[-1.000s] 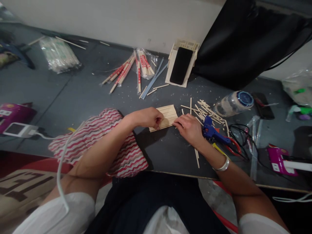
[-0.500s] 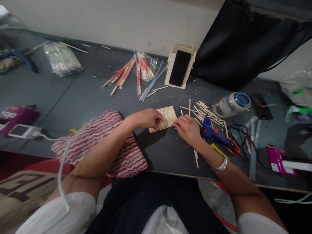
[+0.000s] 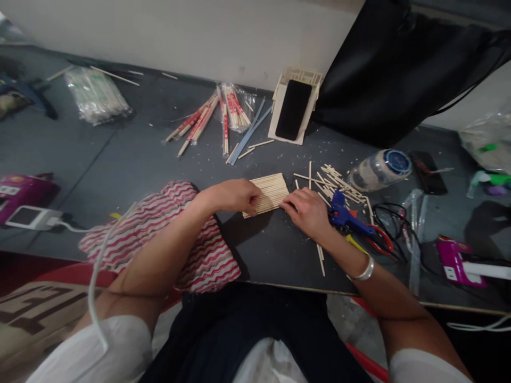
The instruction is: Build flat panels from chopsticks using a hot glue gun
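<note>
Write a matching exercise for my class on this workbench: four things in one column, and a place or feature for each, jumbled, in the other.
Things
1. Mat of sticks
2. Striped cloth
3. Clear jar
4. Black bag

Places and features
A. Has a blue lid
B. Up against the wall
C. Between the left hand and the right hand
D. Under the left forearm

Right pairs: 1-C, 2-D, 3-A, 4-B
</note>
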Available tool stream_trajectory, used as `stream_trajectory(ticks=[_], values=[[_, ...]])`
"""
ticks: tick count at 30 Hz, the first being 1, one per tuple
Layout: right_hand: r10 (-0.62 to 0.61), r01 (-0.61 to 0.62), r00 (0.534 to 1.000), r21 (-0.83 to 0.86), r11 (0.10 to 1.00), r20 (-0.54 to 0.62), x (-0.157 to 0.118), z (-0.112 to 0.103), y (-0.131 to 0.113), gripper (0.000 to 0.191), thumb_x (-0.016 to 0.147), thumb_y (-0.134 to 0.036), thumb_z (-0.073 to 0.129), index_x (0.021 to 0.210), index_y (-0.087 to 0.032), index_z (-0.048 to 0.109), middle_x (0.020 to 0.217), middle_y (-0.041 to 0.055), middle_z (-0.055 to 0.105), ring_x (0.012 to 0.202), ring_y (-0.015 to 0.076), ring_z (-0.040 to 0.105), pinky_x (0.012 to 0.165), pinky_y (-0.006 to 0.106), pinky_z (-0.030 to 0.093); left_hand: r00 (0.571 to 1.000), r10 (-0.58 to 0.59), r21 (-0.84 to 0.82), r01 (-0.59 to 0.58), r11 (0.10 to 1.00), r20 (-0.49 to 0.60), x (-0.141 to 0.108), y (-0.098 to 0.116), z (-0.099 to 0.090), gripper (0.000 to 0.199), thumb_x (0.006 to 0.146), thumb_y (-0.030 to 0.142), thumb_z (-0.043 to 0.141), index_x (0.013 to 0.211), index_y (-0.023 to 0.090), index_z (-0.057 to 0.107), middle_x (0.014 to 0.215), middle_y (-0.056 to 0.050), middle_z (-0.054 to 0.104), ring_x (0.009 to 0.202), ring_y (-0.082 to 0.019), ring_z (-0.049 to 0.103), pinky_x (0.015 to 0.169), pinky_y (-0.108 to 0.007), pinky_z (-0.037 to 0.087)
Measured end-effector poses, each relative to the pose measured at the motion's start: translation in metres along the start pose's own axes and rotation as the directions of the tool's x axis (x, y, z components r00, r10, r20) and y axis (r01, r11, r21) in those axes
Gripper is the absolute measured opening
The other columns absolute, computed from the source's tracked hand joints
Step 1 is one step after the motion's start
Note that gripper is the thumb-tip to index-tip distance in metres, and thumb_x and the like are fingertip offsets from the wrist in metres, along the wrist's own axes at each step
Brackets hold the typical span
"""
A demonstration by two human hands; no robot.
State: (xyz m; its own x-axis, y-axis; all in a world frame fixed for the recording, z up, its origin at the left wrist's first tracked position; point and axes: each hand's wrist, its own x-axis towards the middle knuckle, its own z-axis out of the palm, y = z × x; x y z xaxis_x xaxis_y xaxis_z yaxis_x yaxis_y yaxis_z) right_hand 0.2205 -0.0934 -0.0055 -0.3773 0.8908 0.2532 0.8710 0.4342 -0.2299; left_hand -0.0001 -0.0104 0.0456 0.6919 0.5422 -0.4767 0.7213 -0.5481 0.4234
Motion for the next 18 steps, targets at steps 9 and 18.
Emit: stream_trajectory(ticks=[9,18], values=[[0.019,-0.019,1.0,-0.034,0.999,0.0,-0.0001,-0.0018,-0.0041,0.029,0.102,-0.034,0.055,0.079,-0.023,0.069,0.079,0.0061,0.071,0.079,0.0226,0.056,0.073,0.034,0.037,0.999,-0.036,-0.048,0.037,0.998,0.013,0.0015,0.0001,-0.0012,0.017,0.071,0.024,0.072,0.066,0.021,0.056,0.064,0.003,0.057,0.064,-0.015,0.052,0.058,-0.027,0.032],[0.003,-0.003,1.0,-0.03,1.0,0.007,0.0,-0.0021,-0.0036,0.029,0.102,-0.034,0.055,0.08,-0.021,0.069,0.078,0.0071,0.07,0.078,0.0223,0.056,0.073,0.034,0.036,0.998,-0.064,-0.043,0.065,0.997,0.012,0.002,-0.0003,0.0003,0.016,0.07,0.023,0.074,0.067,0.021,0.059,0.067,0.003,0.059,0.067,-0.015,0.054,0.06,-0.027,0.033]])
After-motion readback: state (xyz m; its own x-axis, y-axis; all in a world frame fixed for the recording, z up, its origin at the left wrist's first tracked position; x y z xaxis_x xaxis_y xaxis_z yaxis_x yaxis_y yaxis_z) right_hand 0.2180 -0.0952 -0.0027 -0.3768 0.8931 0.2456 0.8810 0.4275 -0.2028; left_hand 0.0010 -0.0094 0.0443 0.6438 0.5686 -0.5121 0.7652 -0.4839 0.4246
